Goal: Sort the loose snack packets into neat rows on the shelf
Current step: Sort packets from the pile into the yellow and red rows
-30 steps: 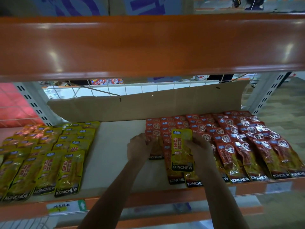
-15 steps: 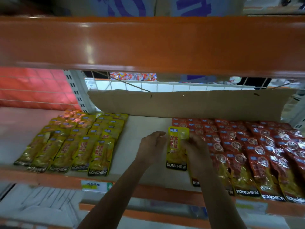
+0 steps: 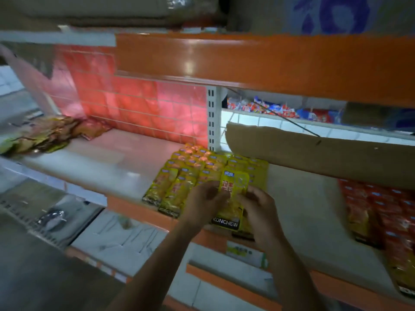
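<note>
Left hand [image 3: 205, 204] and right hand [image 3: 259, 213] pinch one yellow packet [image 3: 233, 189]; yellow rows [image 3: 190, 169] behind fingers [image 3: 216, 193], unsorted pile [image 3: 45, 135] far left.

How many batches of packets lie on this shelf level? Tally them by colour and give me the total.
Yellow rows: 1
Red rows: 1
Mixed loose heap, far left: 1
Total: 3, not counting the yellow packet held up in front.
</note>
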`<state>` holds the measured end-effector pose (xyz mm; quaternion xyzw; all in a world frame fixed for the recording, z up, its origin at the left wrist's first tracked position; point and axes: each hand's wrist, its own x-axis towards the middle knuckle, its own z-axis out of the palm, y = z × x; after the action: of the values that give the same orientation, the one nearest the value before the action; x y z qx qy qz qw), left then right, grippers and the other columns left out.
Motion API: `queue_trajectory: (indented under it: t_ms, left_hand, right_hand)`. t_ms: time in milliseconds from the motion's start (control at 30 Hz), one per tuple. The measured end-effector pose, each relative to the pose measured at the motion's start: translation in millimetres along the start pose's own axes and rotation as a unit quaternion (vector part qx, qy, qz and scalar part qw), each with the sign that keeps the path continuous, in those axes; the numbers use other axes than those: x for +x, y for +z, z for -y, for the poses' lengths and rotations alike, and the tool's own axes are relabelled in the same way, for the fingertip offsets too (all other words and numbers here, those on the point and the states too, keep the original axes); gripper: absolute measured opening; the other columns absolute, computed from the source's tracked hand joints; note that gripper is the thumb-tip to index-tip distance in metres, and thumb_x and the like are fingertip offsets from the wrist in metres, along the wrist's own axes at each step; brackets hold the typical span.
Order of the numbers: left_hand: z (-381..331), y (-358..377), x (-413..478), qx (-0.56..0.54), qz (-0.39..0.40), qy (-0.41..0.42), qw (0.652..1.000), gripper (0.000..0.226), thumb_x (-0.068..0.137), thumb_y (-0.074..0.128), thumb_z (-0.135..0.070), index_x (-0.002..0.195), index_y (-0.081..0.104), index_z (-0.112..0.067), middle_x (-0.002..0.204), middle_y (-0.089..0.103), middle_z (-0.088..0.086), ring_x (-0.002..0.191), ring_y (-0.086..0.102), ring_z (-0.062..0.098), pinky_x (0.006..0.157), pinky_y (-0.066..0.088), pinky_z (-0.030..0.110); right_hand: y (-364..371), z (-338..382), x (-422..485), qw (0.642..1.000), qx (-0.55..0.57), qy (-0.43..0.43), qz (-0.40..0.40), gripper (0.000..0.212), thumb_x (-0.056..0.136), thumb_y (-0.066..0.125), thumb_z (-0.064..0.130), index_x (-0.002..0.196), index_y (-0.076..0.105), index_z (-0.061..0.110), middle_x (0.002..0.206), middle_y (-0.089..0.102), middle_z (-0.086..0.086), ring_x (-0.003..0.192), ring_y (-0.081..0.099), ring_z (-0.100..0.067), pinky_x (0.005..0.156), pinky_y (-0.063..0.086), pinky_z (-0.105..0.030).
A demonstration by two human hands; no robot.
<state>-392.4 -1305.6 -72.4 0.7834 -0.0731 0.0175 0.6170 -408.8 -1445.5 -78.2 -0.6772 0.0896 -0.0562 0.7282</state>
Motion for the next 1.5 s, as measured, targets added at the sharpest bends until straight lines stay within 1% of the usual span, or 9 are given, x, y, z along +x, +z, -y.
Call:
queue_trajectory:
  t_ms: [200,333,467,700,933,1033,1133,1267,1500]
  left_hand:
    - [24.4,-97.8,10.7,0.049,0.034,-0.025,0.998,0.032,0.085,0.067,-0.005,0.064,0.06,-0.026,0.048,0.053,-0.013,0.051,0.046,-0.01,0.054,0.038,0.015]
    - [38.9,-137.1,20.9,0.011,0.022,-0.069,0.997,0.007,0.08,0.074,-0.016,0.076,0.07,-0.019,0.072,0.071,-0.003,0.068,0.06,0.006,0.072,0.047,0.03]
    - [40.2,-154.9,39.7,-0.03,0.036,-0.064,0.997,0.006,0.082,0.07,-0.018,0.082,0.071,-0.012,0.075,0.069,0.002,0.068,0.059,0.011,0.066,0.045,0.027]
    - [52.9,-191.2,122.5,0.051,-0.091,-0.098,0.99,0.017,0.069,0.065,-0.03,0.083,0.073,-0.024,0.083,0.074,0.003,0.081,0.07,0.024,0.072,0.054,0.039]
    - [76.5,-201.2,186.6,0.209,-0.075,-0.135,0.966,0.03,0.079,0.075,-0.027,0.107,0.072,-0.016,0.096,0.073,0.01,0.091,0.068,0.026,0.08,0.053,0.031]
    - [86.4,-198.4,198.4,0.161,-0.054,-0.161,0.972,0.038,0.074,0.08,-0.024,0.11,0.068,-0.015,0.093,0.073,0.012,0.086,0.069,0.026,0.079,0.057,0.039]
    - [95.8,-199.2,209.5,0.169,-0.025,-0.141,0.975,0.039,0.077,0.077,-0.025,0.114,0.066,-0.023,0.093,0.073,0.01,0.085,0.069,0.025,0.08,0.057,0.042]
    - [98.2,-196.1,214.3,0.265,0.009,-0.08,0.961,0.031,0.085,0.069,-0.036,0.114,0.066,-0.028,0.098,0.072,0.006,0.093,0.067,0.023,0.085,0.052,0.031]
    - [102.7,-198.3,225.2,0.38,0.07,0.002,0.922,0.032,0.091,0.056,-0.044,0.12,0.063,-0.032,0.114,0.065,0.005,0.102,0.061,0.021,0.085,0.044,0.029]
  right_hand:
    - [94.3,-2.9,5.2,0.999,-0.002,-0.008,-0.041,0.009,0.081,0.069,0.006,0.085,0.065,0.013,0.076,0.063,-0.002,0.074,0.056,-0.016,0.069,0.045,-0.031]
    - [131.6,0.3,13.0,0.999,-0.005,0.015,-0.037,0.02,0.083,0.069,0.008,0.078,0.061,0.025,0.077,0.064,0.007,0.072,0.057,-0.012,0.067,0.046,-0.03]
    - [157.6,1.8,32.9,0.999,-0.029,0.014,-0.009,0.012,0.085,0.067,0.009,0.092,0.065,0.019,0.08,0.064,0.004,0.078,0.059,-0.014,0.07,0.047,-0.031]
    - [174.9,3.8,85.3,0.994,-0.099,-0.023,-0.025,0.022,0.08,0.067,0.025,0.102,0.065,0.023,0.098,0.068,-0.004,0.093,0.064,-0.019,0.083,0.051,-0.036]
    - [179.0,6.4,126.6,0.983,-0.176,-0.014,-0.044,0.027,0.092,0.06,0.015,0.1,0.065,-0.01,0.1,0.067,-0.026,0.096,0.063,-0.039,0.084,0.05,-0.044]
    - [182.3,6.5,137.6,0.982,-0.176,-0.031,-0.057,0.025,0.092,0.056,0.004,0.107,0.062,-0.014,0.107,0.064,-0.03,0.101,0.06,-0.041,0.077,0.048,-0.026]
    - [191.0,9.7,142.9,0.983,-0.162,-0.04,-0.081,0.022,0.09,0.056,-0.004,0.109,0.063,-0.01,0.104,0.064,-0.022,0.098,0.059,-0.033,0.065,0.039,-0.005]
    - [202.2,8.8,149.1,0.979,-0.185,-0.024,-0.084,0.018,0.089,0.059,0.013,0.105,0.066,0.017,0.098,0.066,0.0,0.093,0.061,-0.015,0.077,0.044,-0.025]
    - [226.8,4.9,153.9,0.967,-0.21,-0.022,-0.142,0.021,0.089,0.06,0.016,0.108,0.067,0.018,0.096,0.067,0.001,0.087,0.06,-0.012,0.074,0.045,-0.025]
